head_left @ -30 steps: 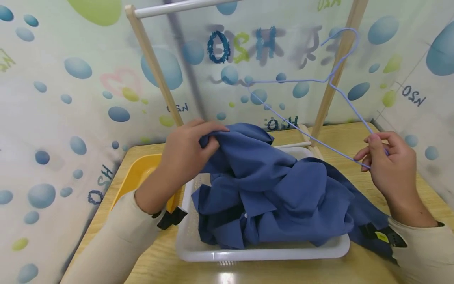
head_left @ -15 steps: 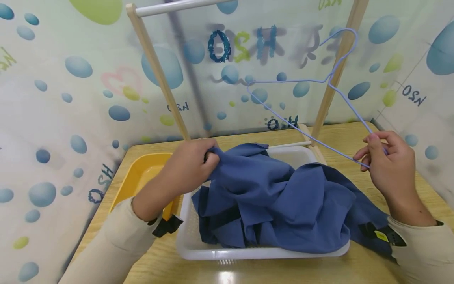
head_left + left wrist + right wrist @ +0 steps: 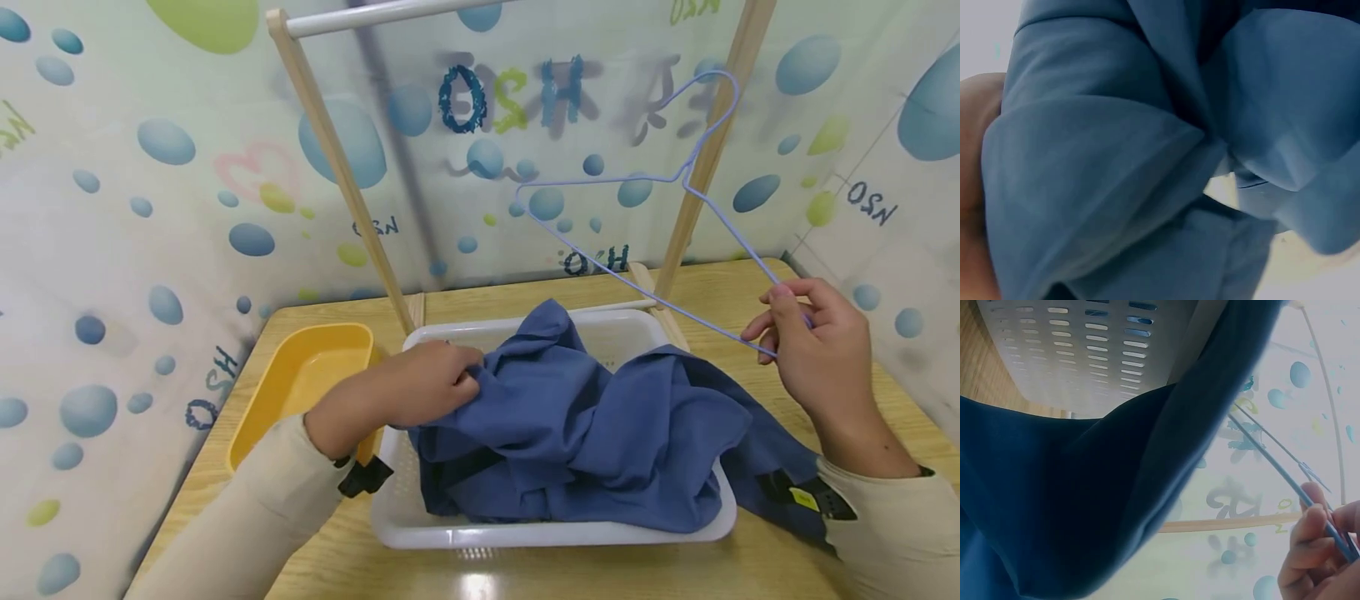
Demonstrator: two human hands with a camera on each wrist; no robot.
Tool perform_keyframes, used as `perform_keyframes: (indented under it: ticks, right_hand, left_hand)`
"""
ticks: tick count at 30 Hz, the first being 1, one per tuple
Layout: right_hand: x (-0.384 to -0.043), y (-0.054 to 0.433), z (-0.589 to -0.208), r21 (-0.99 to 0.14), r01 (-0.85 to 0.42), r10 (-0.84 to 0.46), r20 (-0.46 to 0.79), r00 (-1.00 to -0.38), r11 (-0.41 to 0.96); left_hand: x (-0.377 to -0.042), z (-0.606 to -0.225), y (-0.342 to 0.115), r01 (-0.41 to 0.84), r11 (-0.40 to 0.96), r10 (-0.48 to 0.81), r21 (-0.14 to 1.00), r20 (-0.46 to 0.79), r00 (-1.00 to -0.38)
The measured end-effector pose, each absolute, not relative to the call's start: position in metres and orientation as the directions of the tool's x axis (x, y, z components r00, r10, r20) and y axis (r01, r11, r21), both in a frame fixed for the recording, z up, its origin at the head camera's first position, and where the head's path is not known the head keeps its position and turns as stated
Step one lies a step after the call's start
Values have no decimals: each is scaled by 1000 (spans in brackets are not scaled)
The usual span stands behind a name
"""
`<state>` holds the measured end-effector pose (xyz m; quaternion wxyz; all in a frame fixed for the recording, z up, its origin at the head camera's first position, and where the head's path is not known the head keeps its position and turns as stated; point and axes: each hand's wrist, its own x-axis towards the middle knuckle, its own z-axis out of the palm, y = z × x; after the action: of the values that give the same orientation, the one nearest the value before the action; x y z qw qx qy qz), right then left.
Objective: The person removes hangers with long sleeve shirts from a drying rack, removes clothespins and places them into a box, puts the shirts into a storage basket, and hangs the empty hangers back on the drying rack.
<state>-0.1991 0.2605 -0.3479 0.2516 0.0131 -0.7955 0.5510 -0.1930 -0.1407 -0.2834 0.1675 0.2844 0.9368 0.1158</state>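
A crumpled dark blue shirt [image 3: 570,425] lies bunched in a white basket [image 3: 600,537], and part of it hangs over the right rim. At the basket's left side my left hand [image 3: 423,383] grips a fold of the shirt with curled fingers. Blue cloth [image 3: 1097,162] fills most of the left wrist view, hiding those fingertips. To the right, my right hand [image 3: 821,358] pinches one corner of a thin lilac wire hanger [image 3: 686,172], holding it tilted in the air, hook up. The right wrist view shows fingers [image 3: 1310,547] around the hanger wire [image 3: 1272,461].
A yellow tray [image 3: 255,408] stands left of the basket on the wooden table [image 3: 337,567]. Behind the basket rises a rack with wooden posts [image 3: 341,167] and a white top bar [image 3: 375,15]. A patterned wall [image 3: 487,225] closes off the back.
My left hand has moved down and slightly right, lowering the gripped fold of the shirt toward the basket. The hanger in my right hand has shifted a little left and its hook has dipped.
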Motion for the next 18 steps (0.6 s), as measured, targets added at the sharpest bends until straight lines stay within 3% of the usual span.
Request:
perform_keyframes:
  ticks: [7, 11, 18]
  right_hand:
    - [-198, 261, -347, -869, -290, 249, 409, -878, 402]
    - [-198, 260, -347, -873, -283, 250, 399, -882, 397]
    - [-199, 259, -347, -872, -298, 254, 412, -875, 389]
  left_hand:
    - [-197, -299, -138, 515, 794, 601, 323, -286, -747]
    - [-197, -308, -133, 582, 778, 628, 236, -326, -707]
    - [-198, -320, -119, 589, 805, 558, 72, -428, -711]
